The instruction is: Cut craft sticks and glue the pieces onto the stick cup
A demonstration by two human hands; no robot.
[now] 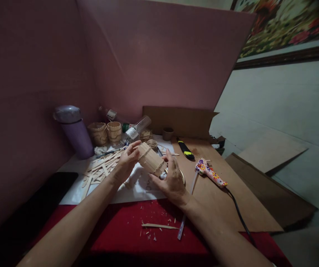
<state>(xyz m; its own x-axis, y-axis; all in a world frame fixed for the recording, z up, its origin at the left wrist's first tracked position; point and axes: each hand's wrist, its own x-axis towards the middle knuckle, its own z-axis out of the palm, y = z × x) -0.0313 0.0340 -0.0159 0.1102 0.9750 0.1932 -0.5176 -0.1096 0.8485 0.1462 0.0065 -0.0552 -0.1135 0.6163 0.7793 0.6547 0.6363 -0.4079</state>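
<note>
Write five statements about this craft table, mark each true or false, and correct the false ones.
1. The left hand and right hand both hold the slatted wooden piece. True.
2. A loose stick lies on the red cloth. True.
3. The flowered glue gun lies on the red cloth. False: the flowered glue gun lies on the brown board.
4. In this view, the purple tumbler is left of the two tan cups. True.
5. The right hand grips the black-and-yellow tool. False: the black-and-yellow tool lies on the brown board.

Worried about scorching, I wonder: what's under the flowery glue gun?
A brown board shows around the glue gun; the surface directly beneath its body is hidden.
</note>
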